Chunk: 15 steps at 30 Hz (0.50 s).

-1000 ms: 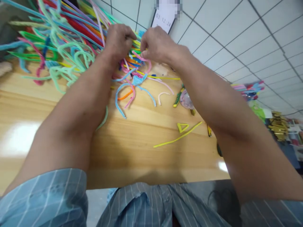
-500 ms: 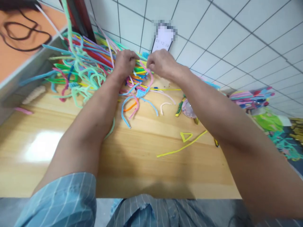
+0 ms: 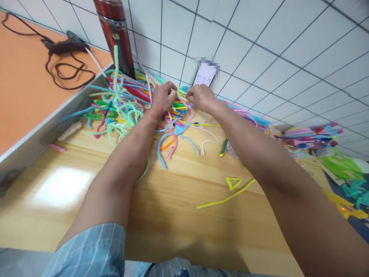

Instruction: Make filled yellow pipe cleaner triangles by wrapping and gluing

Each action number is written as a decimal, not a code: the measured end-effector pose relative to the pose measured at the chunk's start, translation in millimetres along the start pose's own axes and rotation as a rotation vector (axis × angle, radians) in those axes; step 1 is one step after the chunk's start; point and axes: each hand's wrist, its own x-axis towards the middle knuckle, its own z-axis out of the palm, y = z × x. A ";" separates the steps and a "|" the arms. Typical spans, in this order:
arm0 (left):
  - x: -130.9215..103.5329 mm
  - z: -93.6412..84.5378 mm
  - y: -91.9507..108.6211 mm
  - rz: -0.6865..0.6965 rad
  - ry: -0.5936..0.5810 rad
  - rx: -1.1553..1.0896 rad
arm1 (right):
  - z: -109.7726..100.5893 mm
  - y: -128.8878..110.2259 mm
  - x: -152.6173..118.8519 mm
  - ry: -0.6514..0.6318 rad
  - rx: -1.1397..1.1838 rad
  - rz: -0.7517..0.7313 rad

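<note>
Pipe cleaners (image 3: 137, 93), likely light and pliable, suit mid-stem pinching; our left hand (image 3: 163, 98) and right hand (image 3: 201, 97) curl, what they pinch indiscernible.

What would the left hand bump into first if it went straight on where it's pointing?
Probably the fuzzy sticks just past the left hand; if it is above them, the tiled wall behind. Depth is unclear here.

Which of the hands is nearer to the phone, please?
Right: the right hand is just below the phone in view; the left hand is farther, down and left.
</note>
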 end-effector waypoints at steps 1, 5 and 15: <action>-0.1 -0.5 1.1 -0.005 0.007 0.003 | 0.7 1.8 1.4 0.000 0.002 0.002; -1.1 -4.4 6.6 -0.013 -0.035 0.083 | 5.2 11.6 7.5 -0.003 0.003 0.035; -3.7 -16.2 23.9 0.099 -0.421 0.475 | 22.6 22.3 14.7 -0.151 -0.145 0.059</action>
